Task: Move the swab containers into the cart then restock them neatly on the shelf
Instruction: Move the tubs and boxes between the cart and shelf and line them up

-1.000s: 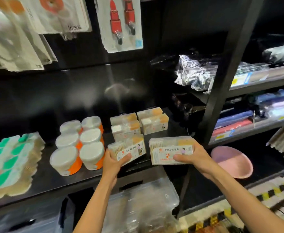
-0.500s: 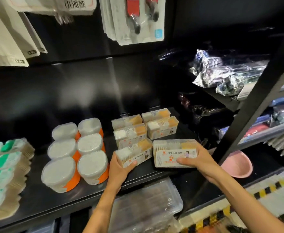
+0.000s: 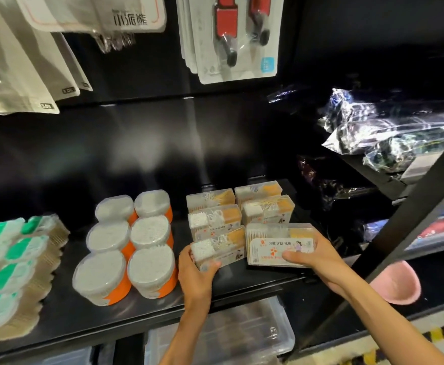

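Several clear rectangular swab boxes (image 3: 214, 221) stand in two rows on the black shelf (image 3: 89, 314). My left hand (image 3: 195, 276) grips the front box of the left row (image 3: 219, 247) at its near left corner, thumb on its front face. My right hand (image 3: 313, 255) holds a larger labelled swab box (image 3: 277, 245) at the front of the right row, thumb across its label, fingers round its right end. Both boxes sit at the shelf's front edge. Several round orange-sided swab tubs (image 3: 130, 241) stand to the left.
Green-and-white packs (image 3: 7, 270) fill the shelf's far left. A clear lidded bin (image 3: 231, 333) sits below the shelf. Hanging packets (image 3: 231, 38) are above. A black upright post (image 3: 420, 206) and a pink bowl (image 3: 397, 284) are at the right, with bagged goods (image 3: 389, 130) behind.
Both hands have pushed their boxes a little further back onto the shelf, closer to the rows behind. The camera has tilted and moved nearer the shelf.
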{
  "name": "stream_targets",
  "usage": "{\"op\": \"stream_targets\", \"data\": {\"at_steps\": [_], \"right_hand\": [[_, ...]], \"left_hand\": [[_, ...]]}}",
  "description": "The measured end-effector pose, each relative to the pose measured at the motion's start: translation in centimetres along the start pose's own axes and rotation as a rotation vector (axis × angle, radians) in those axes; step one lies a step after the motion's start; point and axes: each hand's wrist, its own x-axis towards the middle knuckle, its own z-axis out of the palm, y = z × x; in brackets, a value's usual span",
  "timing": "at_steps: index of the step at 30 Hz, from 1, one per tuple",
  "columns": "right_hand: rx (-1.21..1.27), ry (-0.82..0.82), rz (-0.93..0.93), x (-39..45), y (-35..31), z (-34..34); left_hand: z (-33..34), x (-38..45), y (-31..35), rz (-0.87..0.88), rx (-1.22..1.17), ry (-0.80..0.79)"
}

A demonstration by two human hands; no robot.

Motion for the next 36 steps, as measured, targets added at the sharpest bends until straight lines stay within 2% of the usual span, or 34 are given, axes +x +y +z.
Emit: {"op": "stream_targets", "data": {"at_steps": [33,36], "right_hand": [[0.095,0.0,-0.022,0.1,1.2,-2.2],[0.1,0.007,-0.017,0.2,1.4,-2.6]], "left_hand": [[0.5,0.1,0.4,-0.135,0.099,-0.017],[0.4,-3.3,0.5,-0.021,0.225,0.047]]}}
